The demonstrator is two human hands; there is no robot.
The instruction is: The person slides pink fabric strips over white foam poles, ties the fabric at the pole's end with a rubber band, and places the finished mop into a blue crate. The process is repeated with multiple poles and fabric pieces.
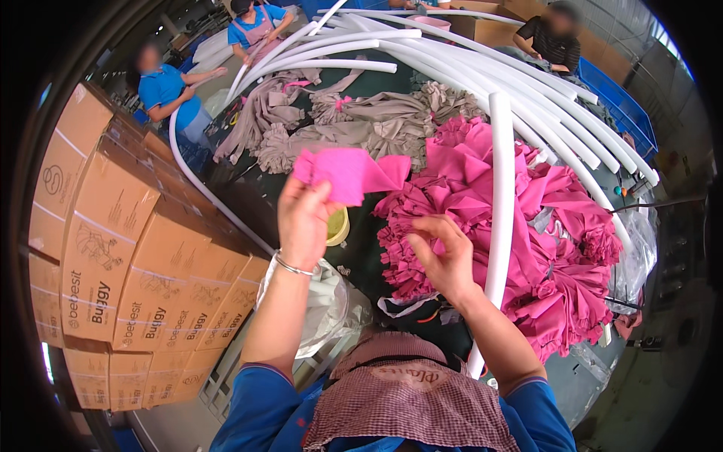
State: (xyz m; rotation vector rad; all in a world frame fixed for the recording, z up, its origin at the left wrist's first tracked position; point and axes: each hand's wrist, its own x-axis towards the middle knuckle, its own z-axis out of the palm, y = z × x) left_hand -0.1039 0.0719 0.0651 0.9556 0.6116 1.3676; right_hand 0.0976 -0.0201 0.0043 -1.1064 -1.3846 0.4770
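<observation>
My left hand [303, 218] is closed on a bright pink fabric strip [343, 177], thumb in front. The strip's folded end stands up from the fingers, and its narrower tail stretches right, over the table. My right hand [446, 260] is raised beside it with bent fingers and the thumb apart, and nothing shows in it. Behind and right of that hand lies a big heap of gathered pink fabric pieces [459, 181]. A long white foam tube [500, 188] rises past my right forearm, in front of the heap. Grey-beige fabric pieces [324, 139] lie beyond my left hand.
Many white tubes [444, 60] arch across the far table. Stacked cardboard cartons [113, 248] stand at left, and a white plastic bag [331, 316] sits by my left forearm. A yellowish tub [338, 226] is behind my left wrist. Co-workers stand at far left and far right [553, 38].
</observation>
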